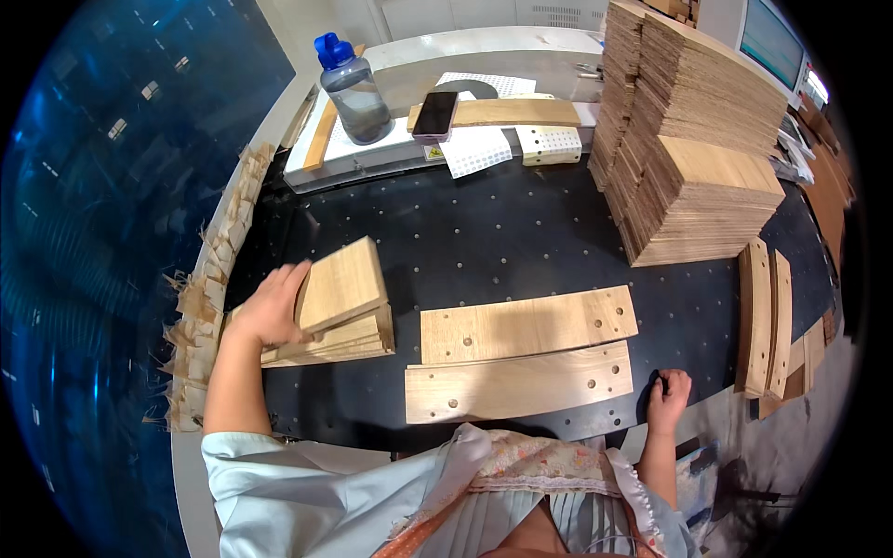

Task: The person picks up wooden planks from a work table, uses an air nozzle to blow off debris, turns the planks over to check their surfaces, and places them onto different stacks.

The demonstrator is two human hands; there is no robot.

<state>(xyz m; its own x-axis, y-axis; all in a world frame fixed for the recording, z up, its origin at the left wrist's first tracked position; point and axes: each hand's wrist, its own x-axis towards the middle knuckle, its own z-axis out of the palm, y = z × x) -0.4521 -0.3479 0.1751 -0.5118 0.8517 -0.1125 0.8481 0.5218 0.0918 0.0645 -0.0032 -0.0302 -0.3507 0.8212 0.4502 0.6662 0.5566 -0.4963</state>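
Observation:
My left hand (275, 305) is closed on the left part of a wooden board (342, 284). That board tilts on top of a small stack of boards (358, 342) at the left of the table. In front of me lie two slightly curved wooden boards with drilled holes, a far one (521, 323) and a near one (521, 381), side by side. Right of them, my right hand (668, 402) rests curled at the table's near edge. Something small and dark shows by its fingers, but what it holds, if anything, is hidden.
The black table (484, 232) is dotted with small round studs. Tall stacks of boards (698, 177) stand at the back right. More curved pieces (755, 316) lie at the right edge. Behind are a water bottle (358, 100), a phone (435, 114) and dotted paper sheets (476, 152).

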